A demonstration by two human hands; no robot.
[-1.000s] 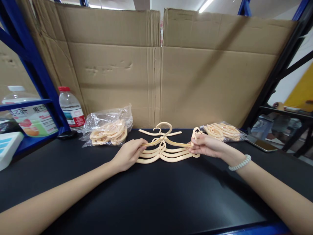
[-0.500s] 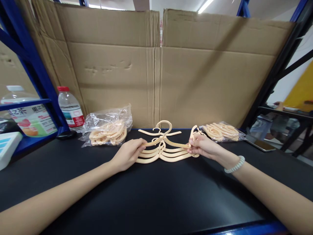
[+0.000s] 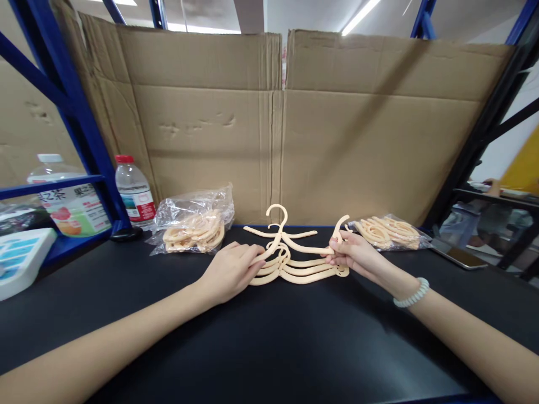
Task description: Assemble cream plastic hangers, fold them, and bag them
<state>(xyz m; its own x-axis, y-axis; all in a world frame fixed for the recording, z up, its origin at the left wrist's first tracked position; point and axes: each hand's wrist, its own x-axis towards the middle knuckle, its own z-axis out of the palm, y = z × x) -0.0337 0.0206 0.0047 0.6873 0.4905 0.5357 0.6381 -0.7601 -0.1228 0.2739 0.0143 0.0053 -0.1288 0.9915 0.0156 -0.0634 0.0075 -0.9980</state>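
Observation:
My left hand (image 3: 231, 272) is closed on the left arm of a cream plastic clothes hanger (image 3: 306, 248), and my right hand (image 3: 353, 253) grips its right end. The hanger's hook stands up, curling to the left. A curved cream piece (image 3: 342, 225) rises from my right fingers; whether it joins the held hanger I cannot tell. Right below lies a row of several matching hangers (image 3: 309, 279), flat on the black table (image 3: 269, 348) with hooks overlapping in the middle. One more hanger (image 3: 257, 232) rests behind.
Clear bags of cream hanger parts lie at the back left (image 3: 193, 233) and back right (image 3: 389, 231). A red-capped water bottle (image 3: 137, 193) and a larger bottle (image 3: 73, 205) stand left. A phone (image 3: 463, 257) lies right. Cardboard (image 3: 379, 140) walls the back.
The held hanger has turned, its hook swinging to the left and its left arm angling toward me. My left hand has moved with it. The whole view has shifted slightly.

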